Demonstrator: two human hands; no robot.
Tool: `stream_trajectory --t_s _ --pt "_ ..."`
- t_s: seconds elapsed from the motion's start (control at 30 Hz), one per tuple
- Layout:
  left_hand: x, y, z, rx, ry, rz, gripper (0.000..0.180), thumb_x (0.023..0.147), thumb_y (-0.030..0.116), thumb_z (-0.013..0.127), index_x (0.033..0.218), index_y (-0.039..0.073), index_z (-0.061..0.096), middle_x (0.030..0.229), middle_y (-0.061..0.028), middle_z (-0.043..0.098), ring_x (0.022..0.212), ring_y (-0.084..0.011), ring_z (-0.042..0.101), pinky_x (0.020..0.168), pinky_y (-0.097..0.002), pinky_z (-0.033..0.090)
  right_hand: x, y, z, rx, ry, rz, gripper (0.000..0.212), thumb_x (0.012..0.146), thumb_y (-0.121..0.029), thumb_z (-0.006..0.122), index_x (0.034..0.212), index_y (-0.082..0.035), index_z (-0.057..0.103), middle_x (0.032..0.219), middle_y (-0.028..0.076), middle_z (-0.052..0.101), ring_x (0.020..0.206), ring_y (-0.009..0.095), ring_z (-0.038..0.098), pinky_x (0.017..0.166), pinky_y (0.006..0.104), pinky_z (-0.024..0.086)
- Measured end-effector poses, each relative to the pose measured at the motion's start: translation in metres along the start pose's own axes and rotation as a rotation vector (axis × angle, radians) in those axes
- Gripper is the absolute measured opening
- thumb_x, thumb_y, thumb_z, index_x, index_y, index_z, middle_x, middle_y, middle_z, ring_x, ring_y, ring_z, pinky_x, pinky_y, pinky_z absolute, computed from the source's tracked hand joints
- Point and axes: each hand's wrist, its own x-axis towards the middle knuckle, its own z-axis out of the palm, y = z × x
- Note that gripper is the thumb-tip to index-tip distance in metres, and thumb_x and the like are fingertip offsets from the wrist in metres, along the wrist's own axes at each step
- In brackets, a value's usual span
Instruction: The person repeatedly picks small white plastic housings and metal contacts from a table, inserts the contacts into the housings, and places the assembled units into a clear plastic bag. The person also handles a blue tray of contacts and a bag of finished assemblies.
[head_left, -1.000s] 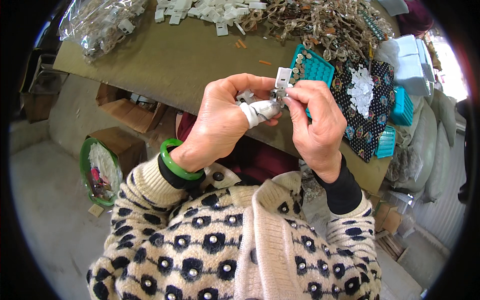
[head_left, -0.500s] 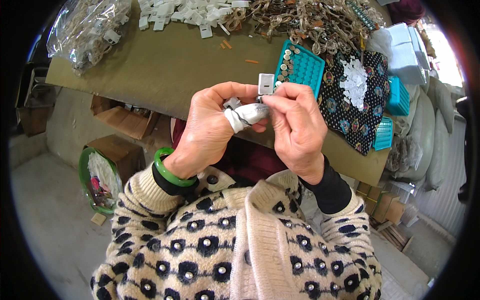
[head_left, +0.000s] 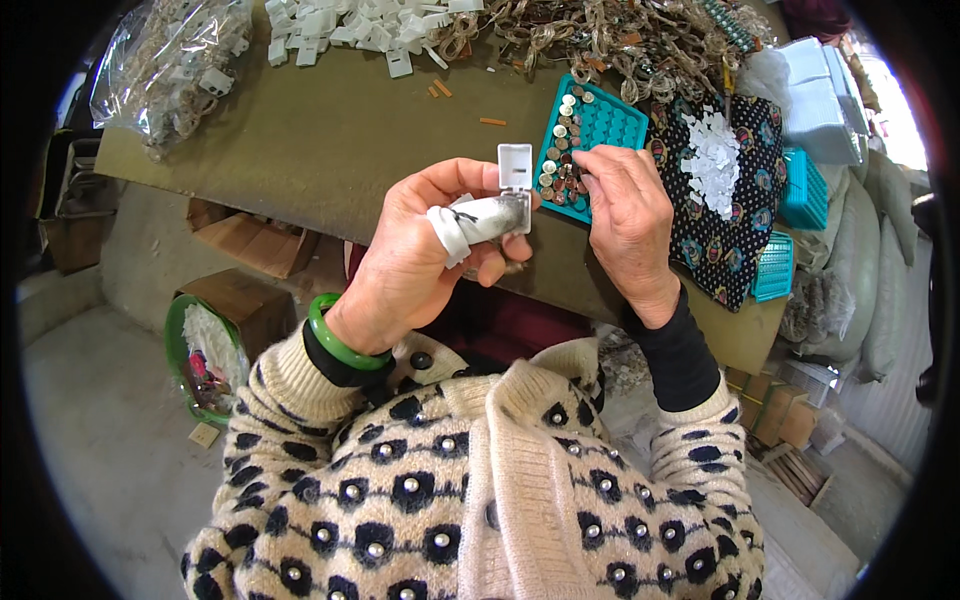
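My left hand (head_left: 385, 245) grips a small white plastic case (head_left: 515, 160) whose hinged lid stands up. White wrapping with a grey, smudged tip covers the thumb, which lies across the case's lower half and hides much of it. Over the near right part of a teal tray (head_left: 612, 125) is my right hand (head_left: 632, 225), thumb and fingers drawn together. Whether anything is pinched there I cannot see. Small round discs (head_left: 560, 131), silvery and coppery like button cells, lie along the tray's left side and near corner.
Loose white plastic cases (head_left: 350, 25) and bundles of clear wire (head_left: 600, 40) cover the table's far side. Orange strips (head_left: 492, 122) lie nearer. White flat pieces (head_left: 710, 160) rest on a patterned black cloth (head_left: 745, 240). A bag of wire (head_left: 170, 70) sits at far left.
My right hand has left the white case and moved right to the teal tray. My left hand has shifted slightly left, still holding the case.
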Motion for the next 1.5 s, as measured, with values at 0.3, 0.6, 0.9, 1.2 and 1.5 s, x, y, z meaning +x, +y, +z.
stream_trajectory --t_s 0.3,0.6,0.9,1.2,1.5 --pt "0.007 0.005 0.003 -0.030 -0.044 0.016 0.029 0.095 0.013 0.060 0.123 0.005 0.059 0.122 -0.0235 0.062 0.102 -0.0315 0.069 0.054 -0.0243 0.054 0.012 -0.010 -0.011 0.269 -0.059 0.189 0.019 0.079 0.010 0.064 0.095 0.000 0.065 0.092 0.012 0.063 0.078 0.025 0.064 0.068 0.0330 0.052" --pt "0.006 0.001 0.000 -0.068 -0.019 0.053 0.024 0.095 0.014 0.062 0.119 0.009 0.061 0.112 -0.0179 0.066 0.095 -0.0277 0.070 0.052 -0.0240 0.053 0.024 -0.056 -0.009 0.519 0.214 0.234 0.020 0.080 0.009 0.068 0.097 -0.001 0.068 0.093 0.012 0.065 0.081 0.022 0.064 0.072 0.0297 0.052" --pt "-0.001 0.001 0.002 -0.129 -0.006 0.079 0.023 0.093 0.014 0.065 0.113 0.003 0.062 0.087 -0.0115 0.066 0.067 -0.0150 0.064 0.047 -0.0221 0.049 0.031 -0.069 0.003 0.298 0.267 -0.018 0.022 0.080 0.011 0.068 0.100 0.001 0.066 0.094 0.013 0.064 0.080 0.022 0.063 0.066 0.0292 0.052" --pt "-0.006 0.002 -0.004 -0.159 0.028 0.086 0.017 0.092 0.010 0.064 0.108 0.002 0.064 0.085 -0.0078 0.065 0.063 -0.0117 0.063 0.046 -0.0210 0.047 0.043 -0.069 -0.010 0.357 0.002 -0.041 0.023 0.078 0.010 0.066 0.098 -0.001 0.065 0.094 0.014 0.064 0.082 0.028 0.064 0.069 0.0326 0.054" --pt "-0.006 0.004 -0.011 -0.231 0.006 0.125 0.020 0.094 0.007 0.059 0.113 0.001 0.064 0.096 -0.0093 0.067 0.070 -0.0129 0.063 0.052 -0.0201 0.049 0.025 -0.083 0.006 0.196 0.155 -0.235 0.035 0.072 0.009 0.057 0.107 0.011 0.064 0.109 0.023 0.063 0.094 0.036 0.063 0.079 0.0417 0.054"
